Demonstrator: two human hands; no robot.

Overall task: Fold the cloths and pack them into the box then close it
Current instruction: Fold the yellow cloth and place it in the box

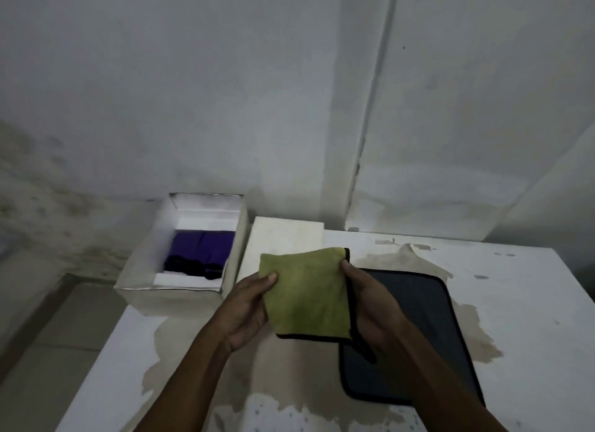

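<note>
Green cloth (307, 294), folded small, sits mid-frame pinched between both hands — left hand (249, 306) thumb on its left edge, right hand (370, 306) fingers curled on the black-trimmed side, likely to keep the fold intact. Up-left, the open box (135, 277) holds a purple cloth (201, 248); a dark cloth (415, 335) waits flat lower right.
</note>
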